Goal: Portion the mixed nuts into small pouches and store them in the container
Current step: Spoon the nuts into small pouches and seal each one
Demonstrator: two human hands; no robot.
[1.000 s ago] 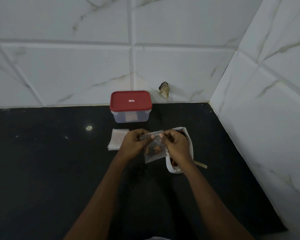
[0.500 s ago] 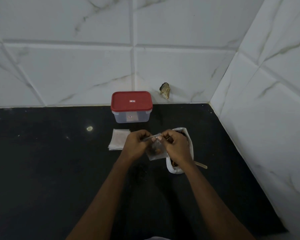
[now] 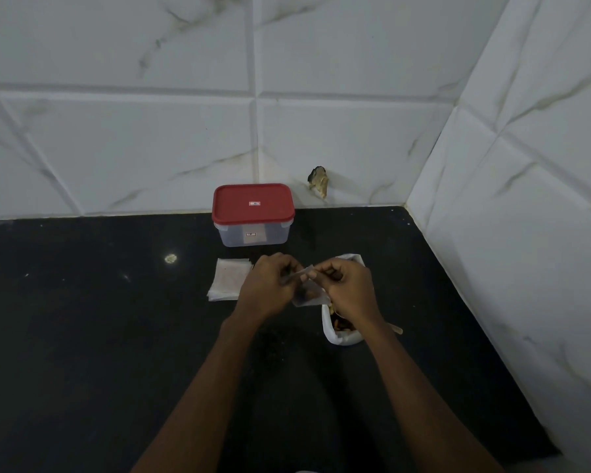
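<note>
- The left hand (image 3: pixel 268 290) and right hand (image 3: pixel 350 290) meet over the black countertop (image 3: pixel 82 336). Both have curled fingers pinching the top edge of a small pouch (image 3: pixel 309 297).
- The pouch's sealed-end strip runs from one set of fingertips to the other, roughly left to right, and rises a little toward the right hand.
- The clear body of the pouch hangs below the fingertips, mouth up. Its bottom edge slants down toward the right wrist, and a dark clump of nuts sits low inside it.
- The thumbs and forefingers are close together on the strip. The other fingers are folded in, and I cannot tell how hard they grip.
- Under the right palm and wrist lies a white bag (image 3: pixel 342 337), open, with mixed nuts (image 3: pixel 341 325) showing inside.
- A pale wooden handle (image 3: pixel 395 329) sticks out past the right wrist.
- A stack of empty pouches (image 3: pixel 227 279) lies flat just beyond the left knuckles.
- Further beyond the fingertips, against the tiled wall, stands the container (image 3: pixel 253 235) with its red lid (image 3: pixel 252 203) on.
</note>
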